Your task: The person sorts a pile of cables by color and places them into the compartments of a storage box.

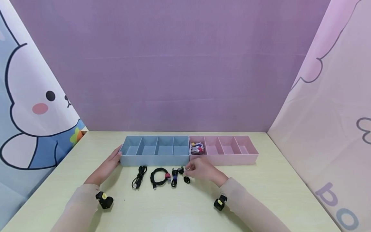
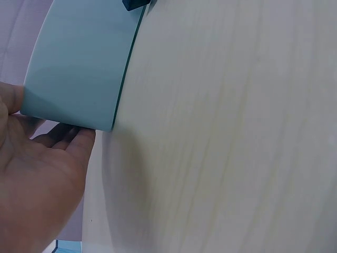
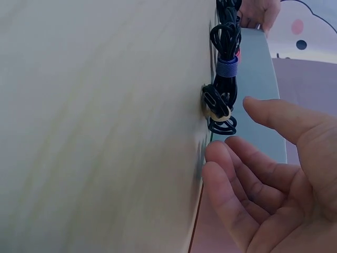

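Note:
My left hand (image 1: 105, 166) rests its fingers against the left end of the blue divided box (image 1: 155, 160); in the left wrist view, thumb and fingers touch the end wall. Close to the rightmost small black cable bundle (image 1: 186, 180), my right hand (image 1: 203, 170) holds its thumb and fingers apart. In the right wrist view that bundle, with a pale tie (image 3: 221, 114), lies just beyond the fingertips. Left of it are a black cable with a purple strap (image 1: 174, 177), a looped black cable with a red strap (image 1: 167, 175) and another bundled black cable (image 1: 139, 176).
A pink divided box (image 1: 226, 159) abuts the blue box on the right. Its leftmost compartment holds a bundle of white cable (image 1: 197, 148) with coloured straps. Both boxes stand on a pale wooden table (image 1: 156, 209), with a purple panel (image 1: 174, 64) behind.

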Tool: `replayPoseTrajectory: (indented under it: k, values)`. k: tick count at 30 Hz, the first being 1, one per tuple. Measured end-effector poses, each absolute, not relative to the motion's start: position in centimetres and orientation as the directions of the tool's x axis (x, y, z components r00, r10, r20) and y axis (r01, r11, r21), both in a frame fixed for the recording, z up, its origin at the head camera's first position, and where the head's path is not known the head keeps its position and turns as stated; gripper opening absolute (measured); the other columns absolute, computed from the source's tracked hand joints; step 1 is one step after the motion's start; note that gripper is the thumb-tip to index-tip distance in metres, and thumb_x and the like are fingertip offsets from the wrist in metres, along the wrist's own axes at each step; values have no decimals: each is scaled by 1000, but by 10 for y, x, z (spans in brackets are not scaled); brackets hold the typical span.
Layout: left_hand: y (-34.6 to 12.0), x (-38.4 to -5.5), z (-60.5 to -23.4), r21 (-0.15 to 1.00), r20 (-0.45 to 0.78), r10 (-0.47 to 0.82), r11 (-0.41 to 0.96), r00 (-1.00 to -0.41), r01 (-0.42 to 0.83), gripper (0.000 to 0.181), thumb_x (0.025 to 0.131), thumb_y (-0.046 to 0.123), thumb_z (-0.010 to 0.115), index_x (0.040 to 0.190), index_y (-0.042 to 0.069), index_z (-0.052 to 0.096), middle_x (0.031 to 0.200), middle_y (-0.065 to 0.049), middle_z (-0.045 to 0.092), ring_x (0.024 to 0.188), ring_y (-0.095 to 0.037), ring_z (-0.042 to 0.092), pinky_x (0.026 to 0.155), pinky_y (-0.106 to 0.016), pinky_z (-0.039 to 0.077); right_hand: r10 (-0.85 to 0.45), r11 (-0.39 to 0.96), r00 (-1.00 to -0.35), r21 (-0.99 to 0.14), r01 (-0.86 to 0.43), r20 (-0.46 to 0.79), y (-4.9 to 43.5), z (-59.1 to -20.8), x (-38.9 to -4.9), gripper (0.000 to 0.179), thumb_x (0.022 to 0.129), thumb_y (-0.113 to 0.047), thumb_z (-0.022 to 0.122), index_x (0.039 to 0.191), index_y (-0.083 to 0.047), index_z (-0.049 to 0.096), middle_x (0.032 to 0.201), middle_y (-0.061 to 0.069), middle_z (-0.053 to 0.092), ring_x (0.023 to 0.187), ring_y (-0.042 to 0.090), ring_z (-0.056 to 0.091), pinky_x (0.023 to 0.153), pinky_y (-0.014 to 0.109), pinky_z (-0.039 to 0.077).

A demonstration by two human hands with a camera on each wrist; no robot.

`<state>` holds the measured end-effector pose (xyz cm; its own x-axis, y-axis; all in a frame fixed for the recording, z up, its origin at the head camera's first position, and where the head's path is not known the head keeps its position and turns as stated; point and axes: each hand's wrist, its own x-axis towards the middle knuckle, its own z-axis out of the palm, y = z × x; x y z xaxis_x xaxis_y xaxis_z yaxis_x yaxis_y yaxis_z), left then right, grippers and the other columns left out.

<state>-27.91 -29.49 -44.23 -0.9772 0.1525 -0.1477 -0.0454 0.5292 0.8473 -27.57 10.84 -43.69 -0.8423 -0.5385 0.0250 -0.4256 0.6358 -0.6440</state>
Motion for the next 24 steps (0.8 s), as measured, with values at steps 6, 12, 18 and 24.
replayPoseTrajectory:
  k: [6, 12, 18, 24]
  values:
    - [-294, -279, -442, 857, -132, 153, 514, -979, -35, 66, 96, 54, 20, 147, 22, -7, 151, -13, -9, 135, -37, -1, 107, -54, 14, -535, 650, -844, -617, -442, 41, 106, -438, -276, 32, 76, -36, 73, 93, -10, 71, 86, -6, 63, 67, 4, 56, 57, 20, 50]
    - [-294, -278, -442, 863, -123, 160, 505, -979, -26, 64, 97, 50, 21, 147, 23, -8, 151, -13, -9, 135, -37, 0, 107, -54, 14, -525, 683, -851, -580, -444, 33, 103, -437, -274, 34, 75, -39, 73, 94, -10, 71, 88, -4, 62, 66, 5, 54, 55, 21, 48]
    - [-294, -278, -441, 856, -138, 159, 516, -978, -36, 65, 96, 53, 20, 146, 25, -8, 151, -11, -10, 135, -37, -2, 107, -55, 13, -523, 693, -852, -573, -437, 18, 101, -434, -273, 31, 75, -38, 73, 90, -11, 71, 88, -2, 62, 67, 7, 53, 54, 22, 48]
    - [-293, -278, -441, 850, -146, 150, 525, -978, -46, 63, 96, 52, 19, 146, 26, -9, 151, -10, -10, 135, -36, -2, 107, -55, 14, -521, 706, -853, -555, -441, 15, 99, -433, -272, 25, 74, -37, 74, 83, -14, 71, 85, -3, 60, 69, 7, 52, 55, 20, 47]
